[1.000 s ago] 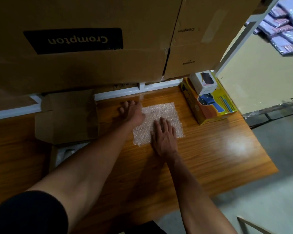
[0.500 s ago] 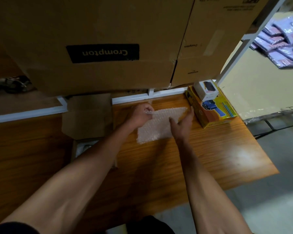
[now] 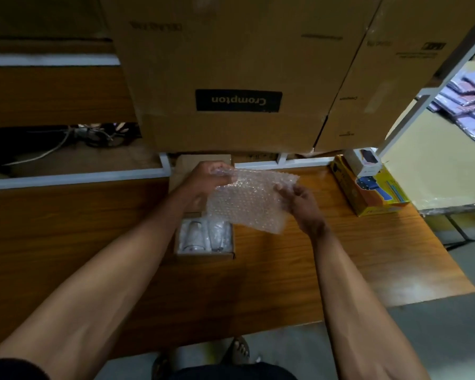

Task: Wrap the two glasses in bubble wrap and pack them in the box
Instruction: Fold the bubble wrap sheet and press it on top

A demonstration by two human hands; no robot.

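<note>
While both hands pinch it, left hand (image 3: 203,178), right hand (image 3: 302,204), bubble wrap (image 3: 247,201) lifted between them.

The wooden table (image 3: 354,270) lies bare to the right of the small box (image 3: 205,255) and in front of it, so a hand can pass there. Both hands hold the bubble wrap (image 3: 247,200) up over the box's far end, covering part of its opening. Behind, big cartons (image 3: 231,64) overhang the table's back edge and close off room above it. At the far right corner a yellow box (image 3: 368,193) stands in the way.
</note>
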